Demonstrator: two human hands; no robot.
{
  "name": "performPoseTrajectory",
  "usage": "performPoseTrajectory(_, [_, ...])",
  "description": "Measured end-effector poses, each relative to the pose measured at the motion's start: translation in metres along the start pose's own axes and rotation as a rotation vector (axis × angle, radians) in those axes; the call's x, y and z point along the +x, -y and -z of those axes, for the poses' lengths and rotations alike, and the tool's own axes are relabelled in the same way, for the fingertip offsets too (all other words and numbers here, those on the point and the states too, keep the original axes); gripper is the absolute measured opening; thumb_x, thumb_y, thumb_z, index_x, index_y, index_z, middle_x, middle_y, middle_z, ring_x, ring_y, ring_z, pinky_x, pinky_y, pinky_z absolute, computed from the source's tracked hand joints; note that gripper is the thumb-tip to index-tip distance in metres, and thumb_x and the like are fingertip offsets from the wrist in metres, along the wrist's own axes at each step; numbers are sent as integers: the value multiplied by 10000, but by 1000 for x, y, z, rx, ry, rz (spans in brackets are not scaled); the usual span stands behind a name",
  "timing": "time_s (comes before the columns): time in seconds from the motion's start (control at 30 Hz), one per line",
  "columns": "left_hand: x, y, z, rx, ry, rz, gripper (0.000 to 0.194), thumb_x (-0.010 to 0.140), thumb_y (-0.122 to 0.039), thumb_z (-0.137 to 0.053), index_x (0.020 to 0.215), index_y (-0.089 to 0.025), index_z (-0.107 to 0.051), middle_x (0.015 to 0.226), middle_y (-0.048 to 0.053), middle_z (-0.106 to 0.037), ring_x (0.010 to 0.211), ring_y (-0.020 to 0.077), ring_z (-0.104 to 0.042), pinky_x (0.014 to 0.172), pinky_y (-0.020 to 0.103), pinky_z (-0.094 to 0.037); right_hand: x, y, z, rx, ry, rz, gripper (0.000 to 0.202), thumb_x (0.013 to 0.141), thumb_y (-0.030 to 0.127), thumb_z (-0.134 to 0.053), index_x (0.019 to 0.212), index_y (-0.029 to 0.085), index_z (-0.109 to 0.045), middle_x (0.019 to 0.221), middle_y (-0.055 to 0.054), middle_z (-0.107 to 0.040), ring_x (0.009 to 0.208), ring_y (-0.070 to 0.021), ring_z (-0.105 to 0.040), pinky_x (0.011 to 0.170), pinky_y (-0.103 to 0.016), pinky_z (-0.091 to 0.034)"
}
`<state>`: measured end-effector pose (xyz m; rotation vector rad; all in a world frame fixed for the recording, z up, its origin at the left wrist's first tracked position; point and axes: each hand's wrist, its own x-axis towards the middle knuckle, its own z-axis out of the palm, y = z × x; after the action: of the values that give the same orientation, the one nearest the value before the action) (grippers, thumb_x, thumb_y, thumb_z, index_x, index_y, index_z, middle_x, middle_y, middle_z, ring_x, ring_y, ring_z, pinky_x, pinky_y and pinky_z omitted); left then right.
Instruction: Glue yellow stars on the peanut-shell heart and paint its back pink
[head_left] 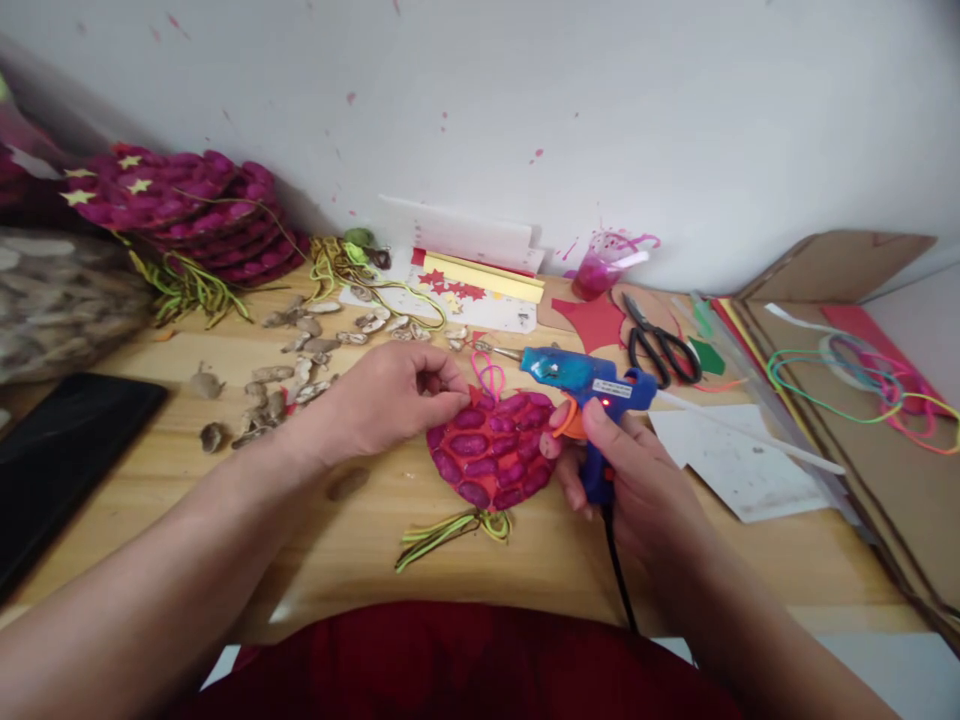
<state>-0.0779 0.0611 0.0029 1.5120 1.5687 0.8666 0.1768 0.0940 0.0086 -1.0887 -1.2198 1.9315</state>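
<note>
My right hand (615, 455) grips a blue glue gun (577, 375), fingers at its orange trigger; a red light glows on its side. Its nozzle points left, and a long white glue stick (750, 432) sticks out of its back. Beneath and between my hands lies a round red piece covered with purple peanut shells (484, 450), with a pink loop (489, 378) at its top and a yellow-green tassel (442, 535) at its bottom. My left hand (405, 390) pinches a small red paper piece (475, 394) at the upper left edge of the round piece.
Loose peanut shells (300, 350) lie to the left, near a black tablet-like slab (71, 450). Behind are stacked purple pieces (202, 215), red paper stars (450, 285) and a pink-stained cup (600, 265). Black scissors (660, 345) and coloured cords (847, 385) lie to the right.
</note>
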Motion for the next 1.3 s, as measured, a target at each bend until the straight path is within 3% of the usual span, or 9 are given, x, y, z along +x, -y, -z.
performPoseTrajectory(0.53, [4, -8, -4, 90, -25, 45, 101, 778, -294, -706, 734, -204, -712, 693, -13, -720, 575, 114, -588, 556, 218, -457, -4, 0, -1, -10, -12, -29, 383, 933, 573, -707, 862, 197, -678, 693, -5, -716, 383, -63, -489, 380, -183, -347])
performPoseTrajectory(0.87, [0, 0, -1, 10, 10, 56, 113, 814, -308, -727, 875, -220, -763, 803, 9, -782, 696, 155, -691, 629, 242, -530, -2, 2, -2, -20, -25, -26, 389, 908, 584, -720, 848, 201, -691, 679, -10, -711, 367, -74, -477, 368, -203, -334])
performPoseTrajectory(1.3, [3, -5, -3, 109, -55, 62, 156, 831, -354, -705, 791, -213, -757, 738, -2, -749, 640, 146, -620, 590, 245, -464, -3, 5, -2, -65, -7, -37, 372, 947, 550, -686, 841, 194, -666, 651, 14, -684, 378, -67, -478, 390, -199, -315])
